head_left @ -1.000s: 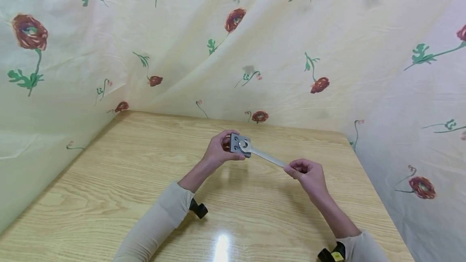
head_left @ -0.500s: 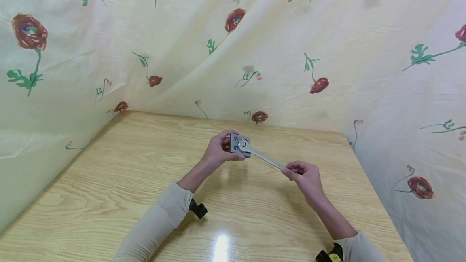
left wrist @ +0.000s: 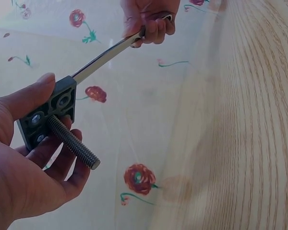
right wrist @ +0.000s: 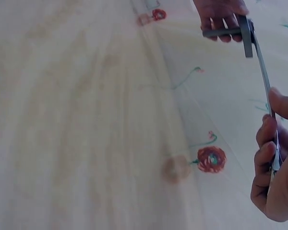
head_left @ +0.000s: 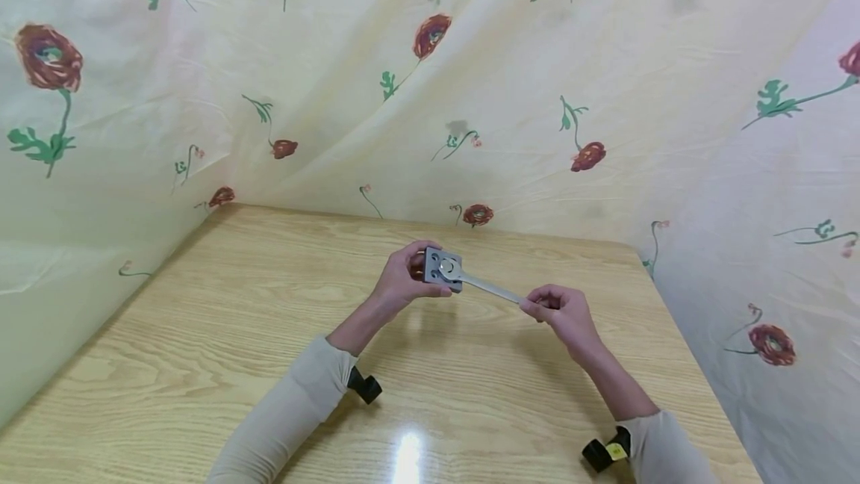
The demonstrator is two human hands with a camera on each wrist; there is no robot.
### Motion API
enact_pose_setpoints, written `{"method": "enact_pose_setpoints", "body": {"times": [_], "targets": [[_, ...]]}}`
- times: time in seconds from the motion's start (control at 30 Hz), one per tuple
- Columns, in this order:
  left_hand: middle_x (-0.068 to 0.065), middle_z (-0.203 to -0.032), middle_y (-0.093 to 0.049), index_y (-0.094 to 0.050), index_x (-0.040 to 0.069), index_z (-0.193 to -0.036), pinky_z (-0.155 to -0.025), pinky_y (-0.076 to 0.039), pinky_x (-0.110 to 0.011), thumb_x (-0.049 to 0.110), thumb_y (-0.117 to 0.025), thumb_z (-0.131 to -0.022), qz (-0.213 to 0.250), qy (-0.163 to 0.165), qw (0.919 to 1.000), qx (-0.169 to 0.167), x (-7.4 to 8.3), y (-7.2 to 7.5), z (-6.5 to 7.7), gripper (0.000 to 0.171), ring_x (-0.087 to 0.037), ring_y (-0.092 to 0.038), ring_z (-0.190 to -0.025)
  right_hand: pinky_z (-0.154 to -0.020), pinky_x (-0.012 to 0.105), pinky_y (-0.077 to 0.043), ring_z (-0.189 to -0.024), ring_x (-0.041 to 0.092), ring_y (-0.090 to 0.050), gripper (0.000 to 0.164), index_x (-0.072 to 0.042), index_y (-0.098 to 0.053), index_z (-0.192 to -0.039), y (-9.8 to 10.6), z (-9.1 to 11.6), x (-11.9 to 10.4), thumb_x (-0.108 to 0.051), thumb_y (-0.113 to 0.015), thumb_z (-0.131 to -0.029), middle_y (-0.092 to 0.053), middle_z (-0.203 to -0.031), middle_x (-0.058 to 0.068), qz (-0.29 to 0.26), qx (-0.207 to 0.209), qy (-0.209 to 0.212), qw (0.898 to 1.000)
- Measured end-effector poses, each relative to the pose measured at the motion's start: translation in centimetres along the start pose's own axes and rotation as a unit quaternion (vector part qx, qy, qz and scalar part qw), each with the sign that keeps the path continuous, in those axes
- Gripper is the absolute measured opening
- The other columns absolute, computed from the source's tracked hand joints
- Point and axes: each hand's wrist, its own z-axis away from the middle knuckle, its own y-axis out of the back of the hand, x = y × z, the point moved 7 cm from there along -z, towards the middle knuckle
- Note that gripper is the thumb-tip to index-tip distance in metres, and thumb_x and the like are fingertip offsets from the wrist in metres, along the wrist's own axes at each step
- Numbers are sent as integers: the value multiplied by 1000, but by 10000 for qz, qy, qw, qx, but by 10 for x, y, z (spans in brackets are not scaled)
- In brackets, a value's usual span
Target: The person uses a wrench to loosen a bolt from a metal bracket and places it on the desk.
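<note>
My left hand holds a grey square plate with several holes, raised over the table with its thumb and fingers at the edges. Through the plate runs a bolt; its threaded shank sticks out on the side facing the left wrist camera. On the opposite face, the ring end of a silver wrench sits round the bolt head. My right hand pinches the far end of the wrench handle, thumb against curled fingers. The right wrist view shows the wrench edge-on, with the plate beyond.
A light wood-grain table lies below both hands. Pale flower-printed cloth hangs behind it and along both sides. Black wrist cameras sit at both sleeve cuffs.
The wrench's ring end has shifted slightly left onto the bolt head. My right hand moved left with the handle, then slightly up. The left hand and plate stay in place.
</note>
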Motion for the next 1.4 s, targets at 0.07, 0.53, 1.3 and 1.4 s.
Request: {"method": "enact_pose_setpoints", "body": {"times": [0.07,0.53,1.3,1.4], "targets": [[-24,-133,-64,-52,2,-138,-80,-58,-26,-8,-80,-76,-22,4,10000,-25,1,0,0,69,-20,-66,-103,-63,27,-46,-66,5,-53,27,11,-67,-101,2,-5,-1,-14,-73,-91,-60,-68,-14,109,-107,84,9998],[-22,-136,-63,-54,8,-136,-83,-58,-28,-6,-81,-76,-61,114,9999,-111,-1,-4,1,67,-21,-64,-106,-58,26,-44,-60,5,-50,22,12,-66,-99,12,-41,-3,-8,-71,-91,-60,-66,-15,207,-845,590,9945],[-23,-131,-65,-53,6,-136,-83,-54,-25,-7,-82,-75,-168,8,9997,-175,-2,-7,1,68,-16,-63,-103,-63,22,-53,-65,3,-58,6,6,-68,-93,9,-101,0,1,-68,-89,-66,-72,-12,148,-1932,1006,9759],[-23,-131,-65,-53,6,-136,-84,-54,-25,-6,-82,-75,-212,54,9995,-226,-5,-10,0,69,-17,-64,-104,-64,24,-54,-66,3,-60,5,6,-68,-93,8,-107,1,3,-68,-89,-67,-72,-13,239,-2127,1025,9714]]}}
